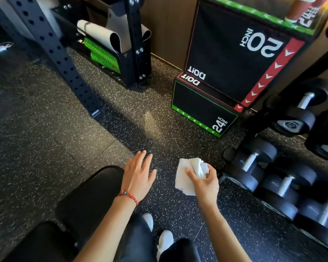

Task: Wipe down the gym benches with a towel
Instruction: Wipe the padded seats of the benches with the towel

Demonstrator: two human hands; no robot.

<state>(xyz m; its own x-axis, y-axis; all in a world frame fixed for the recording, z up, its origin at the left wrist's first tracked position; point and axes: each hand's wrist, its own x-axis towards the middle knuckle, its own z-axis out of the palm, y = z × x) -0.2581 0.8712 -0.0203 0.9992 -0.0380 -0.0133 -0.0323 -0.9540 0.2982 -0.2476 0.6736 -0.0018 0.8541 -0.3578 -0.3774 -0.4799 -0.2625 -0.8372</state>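
Note:
A black padded gym bench (89,197) runs from the lower left toward the middle of the head view. My left hand (138,174) hovers over the bench's far end, fingers spread, holding nothing; a red bead bracelet circles its wrist. My right hand (204,182) is to the right of the bench, above the floor, gripping a crumpled white towel (186,176) that hangs down to the hand's left. The towel is apart from the bench.
A dumbbell rack (284,167) with several black dumbbells lines the right side. Black plyo boxes (223,63) marked 20 and 24 inch stand ahead. A perforated black rack upright (51,46) slants at the upper left. My white shoes (165,241) rest on speckled rubber floor (36,129).

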